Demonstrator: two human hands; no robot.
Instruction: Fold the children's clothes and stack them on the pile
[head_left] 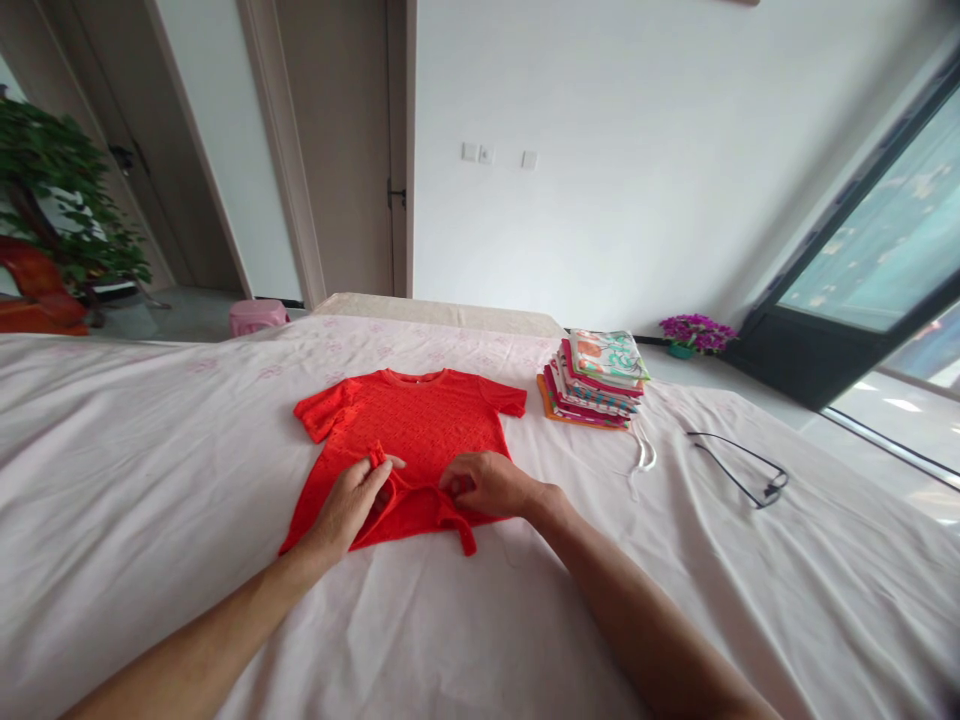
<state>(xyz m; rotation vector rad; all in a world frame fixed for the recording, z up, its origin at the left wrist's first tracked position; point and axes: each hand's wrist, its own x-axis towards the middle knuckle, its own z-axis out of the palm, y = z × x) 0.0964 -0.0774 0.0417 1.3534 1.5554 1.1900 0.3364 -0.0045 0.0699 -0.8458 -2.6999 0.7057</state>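
A red short-sleeved top (412, 420) lies flat on the bed, neck end away from me. My left hand (352, 500) pinches a raised fold of the red cloth near the lower left of the top. My right hand (487, 483) rests on the lower right part, fingers curled on a red tie or strip of the same cloth that runs between the hands and hangs down to the hem.
The bed is covered by a pale pink sheet (150, 480). A stack of folded patterned clothes (596, 380) sits right of the top. A black clothes hanger (742, 465) lies farther right. Beyond are a pink stool (255, 315), a potted plant (52, 190) and purple flowers (694, 332).
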